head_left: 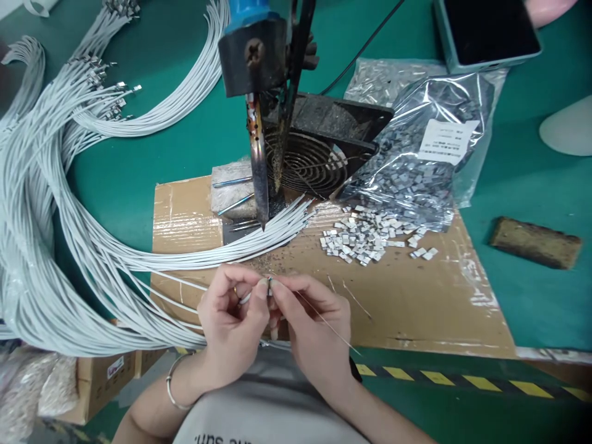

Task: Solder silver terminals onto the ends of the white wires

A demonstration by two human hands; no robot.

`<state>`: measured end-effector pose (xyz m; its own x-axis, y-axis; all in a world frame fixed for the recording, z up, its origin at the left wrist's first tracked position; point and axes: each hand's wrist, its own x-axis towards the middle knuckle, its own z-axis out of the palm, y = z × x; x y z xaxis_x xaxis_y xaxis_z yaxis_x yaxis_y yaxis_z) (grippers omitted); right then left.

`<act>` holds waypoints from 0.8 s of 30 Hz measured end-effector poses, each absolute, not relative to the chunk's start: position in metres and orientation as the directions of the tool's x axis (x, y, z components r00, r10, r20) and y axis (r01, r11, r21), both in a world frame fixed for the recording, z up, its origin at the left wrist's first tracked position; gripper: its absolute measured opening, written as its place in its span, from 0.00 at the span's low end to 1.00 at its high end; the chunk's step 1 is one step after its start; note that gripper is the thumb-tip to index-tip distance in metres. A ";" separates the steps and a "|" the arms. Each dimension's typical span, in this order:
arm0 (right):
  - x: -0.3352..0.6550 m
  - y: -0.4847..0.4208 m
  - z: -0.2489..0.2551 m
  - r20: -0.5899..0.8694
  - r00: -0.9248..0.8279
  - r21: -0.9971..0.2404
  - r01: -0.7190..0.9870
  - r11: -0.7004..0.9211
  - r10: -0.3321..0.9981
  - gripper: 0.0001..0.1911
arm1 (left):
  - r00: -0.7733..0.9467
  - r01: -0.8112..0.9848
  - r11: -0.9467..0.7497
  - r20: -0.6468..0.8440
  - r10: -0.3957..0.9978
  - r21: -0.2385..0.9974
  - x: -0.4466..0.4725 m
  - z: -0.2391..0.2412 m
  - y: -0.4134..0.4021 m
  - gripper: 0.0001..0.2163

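Observation:
My left hand [235, 330] is closed in a pinch on a white cable [245, 299], close to its end. My right hand [319, 327] pinches right beside it, fingertips touching. A small piece sits between the fingertips, mostly hidden, so its kind cannot be made out. A thin solder wire [333, 328] runs out from my right fingers toward the lower right. Above both hands, a soldering iron [259, 163] is clamped with its tip pointing down. Small metal connectors [363, 237] lie in a loose pile on the cardboard [430, 302], right of the iron.
Bundles of white cables [28, 265] fill the left side. A dark fan [314, 160] stands behind the iron, near a block [229, 185]. Bagged connectors [416, 160], a phone [490, 31] and a brown sponge-like block [535, 242] are to the right.

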<state>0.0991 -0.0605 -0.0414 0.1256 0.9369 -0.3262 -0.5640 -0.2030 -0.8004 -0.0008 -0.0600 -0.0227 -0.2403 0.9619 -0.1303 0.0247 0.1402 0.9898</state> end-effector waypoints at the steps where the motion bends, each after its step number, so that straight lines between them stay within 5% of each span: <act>1: 0.097 -0.062 -0.041 -0.326 0.145 -0.805 -0.561 -0.194 0.934 0.09 | -0.241 0.011 0.146 -0.139 0.960 0.989 0.000 -0.023 -0.060 0.13; 8: 0.090 -0.067 -0.042 -0.246 0.248 -0.868 -0.486 -0.100 0.937 0.06 | -0.267 -0.044 0.108 -0.116 0.957 0.993 0.000 -0.024 -0.059 0.13; 24: 0.145 -0.039 -0.040 -0.127 -0.120 -0.946 -0.285 -0.157 0.985 0.14 | -0.144 -0.002 0.178 -0.176 0.974 0.984 -0.012 -0.016 -0.047 0.07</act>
